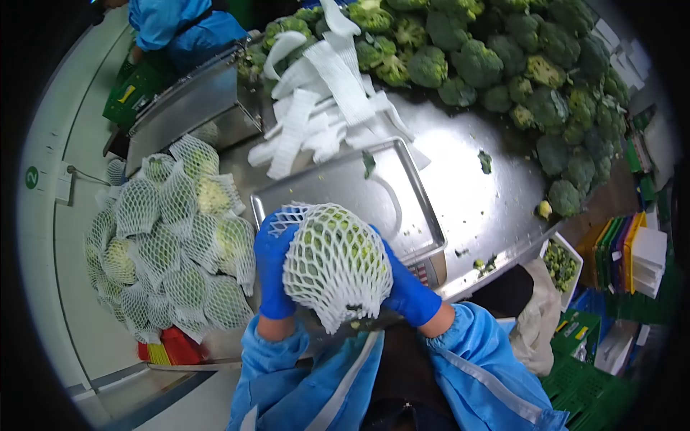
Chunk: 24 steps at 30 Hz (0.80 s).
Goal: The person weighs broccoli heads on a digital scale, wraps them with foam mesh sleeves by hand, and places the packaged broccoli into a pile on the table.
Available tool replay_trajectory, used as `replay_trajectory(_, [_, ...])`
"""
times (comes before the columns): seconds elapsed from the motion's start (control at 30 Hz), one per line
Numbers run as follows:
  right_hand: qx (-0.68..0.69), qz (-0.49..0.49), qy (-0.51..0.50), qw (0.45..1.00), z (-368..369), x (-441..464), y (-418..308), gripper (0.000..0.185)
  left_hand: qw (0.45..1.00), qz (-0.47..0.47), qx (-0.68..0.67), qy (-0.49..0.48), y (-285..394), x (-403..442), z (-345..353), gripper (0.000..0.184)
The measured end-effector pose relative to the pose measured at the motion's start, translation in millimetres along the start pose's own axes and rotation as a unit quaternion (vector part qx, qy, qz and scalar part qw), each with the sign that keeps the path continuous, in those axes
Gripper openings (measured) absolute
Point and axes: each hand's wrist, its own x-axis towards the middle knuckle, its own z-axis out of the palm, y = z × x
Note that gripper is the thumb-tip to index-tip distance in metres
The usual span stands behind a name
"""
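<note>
Between my two blue-gloved hands is a head of broccoli (336, 251) in a white foam net sleeve, held above the near edge of the metal tray (424, 197). My left hand (274, 262) grips its left side, with the net's upper end bunched by the fingers. Pressed against the right side is my right hand (408, 284), its fingers mostly hidden behind the broccoli. A small green leaf scrap (369, 164) lies on the tray. Just beyond the tray is a loose pile of flat white foam net sleeves (338, 79).
Netted broccoli heads (159, 248) are heaped at the left. Bare broccoli (478, 65) covers the far right of the steel table (460, 154). A bin of trimmings (560, 266) stands at right, near green crates (575, 334). Another person in blue (183, 32) is at upper left.
</note>
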Motion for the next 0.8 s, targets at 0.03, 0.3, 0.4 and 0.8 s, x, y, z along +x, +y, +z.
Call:
replay_trajectory(0.03, [0.043,0.002,-0.020,0.999,-7,10,-9,0.055,0.999,-0.020,0.028,0.033,5,17,-9,0.033])
replay_trajectory(0.3, [-0.520,-0.423,-0.032,0.741,61,78,-50,0.070,0.924,-0.097,-0.356,0.099,2,85,-57,0.069])
replay_trajectory(0.4, [-0.471,-0.324,-0.081,0.816,48,77,-73,0.060,0.934,0.002,-0.331,0.136,17,160,-99,0.064])
replay_trajectory(0.8, [-0.378,-0.442,0.351,0.734,-182,91,-239,0.042,0.706,0.262,0.647,0.120,10,462,-400,0.078])
